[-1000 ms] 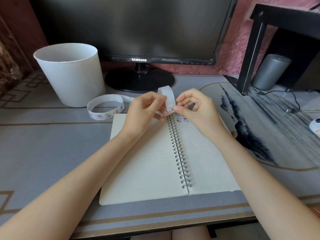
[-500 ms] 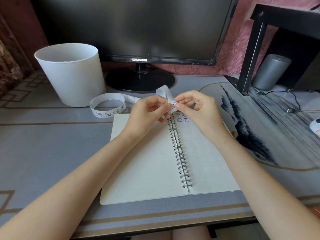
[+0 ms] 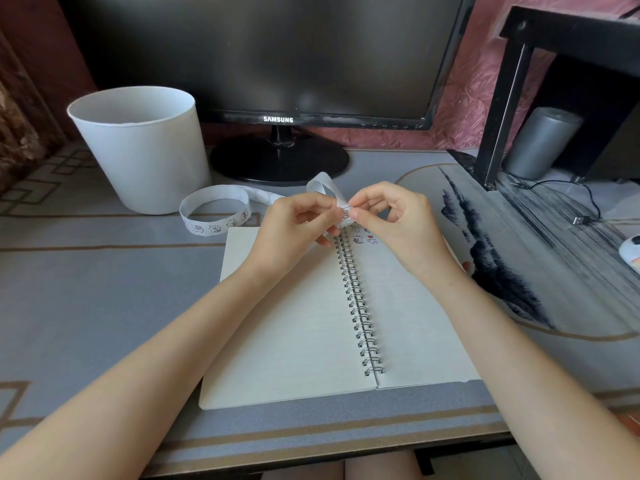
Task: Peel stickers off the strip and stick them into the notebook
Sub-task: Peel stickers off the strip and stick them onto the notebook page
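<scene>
An open spiral notebook [image 3: 287, 323] lies on the desk with blank pages. Several small cartoon stickers [image 3: 363, 239] sit at the top of its right page. A long white sticker strip [image 3: 214, 211] curls in a loop on the desk to the left and rises to my hands. My left hand [image 3: 298, 226] pinches the strip's end above the notebook's top edge. My right hand [image 3: 394, 220] pinches a small sticker [image 3: 346, 213] on that end with thumb and forefinger. The two hands meet fingertip to fingertip.
A white bucket [image 3: 142, 150] stands at the back left. A black monitor [image 3: 277, 57] on a round base is behind the notebook. A black shelf frame [image 3: 502, 98], a grey cylinder [image 3: 540, 143] and a cable [image 3: 585, 216] occupy the right side.
Both hands stayed above the notebook's top edge, working the strip's end. The arch of strip behind the fingers has lowered and the loop on the desk shifted slightly right.
</scene>
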